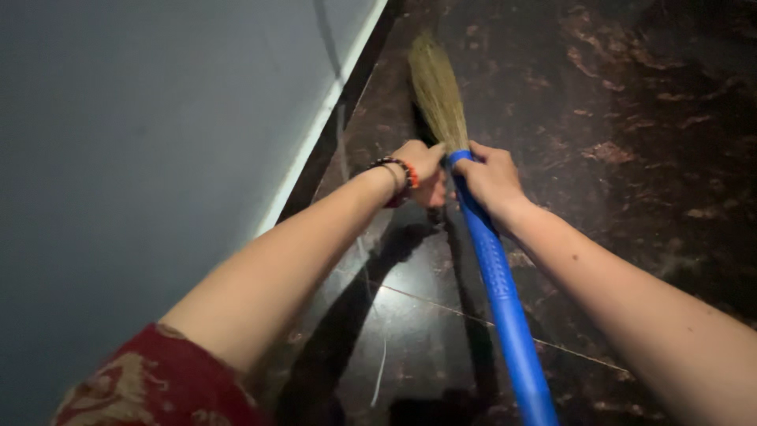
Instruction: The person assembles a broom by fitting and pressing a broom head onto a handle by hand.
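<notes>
Broom (473,197) of light, springy straw on a stiff blue plastic handle looks easy to swing, gripped at the handle's top where bristles begin, left hand (422,170) and right hand (490,177) fingers wrapped around it, bristles just beyond them over dark floor (646,158) beside a grey wall (158,142).

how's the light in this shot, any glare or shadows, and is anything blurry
Head view: dim light overall; the glossy dark floor shows soft glare between the arms, with arm and broom shadows falling on it. The left hand and right hand look fairly sharp; the wall is flat grey, bristle tips slightly soft.
</notes>
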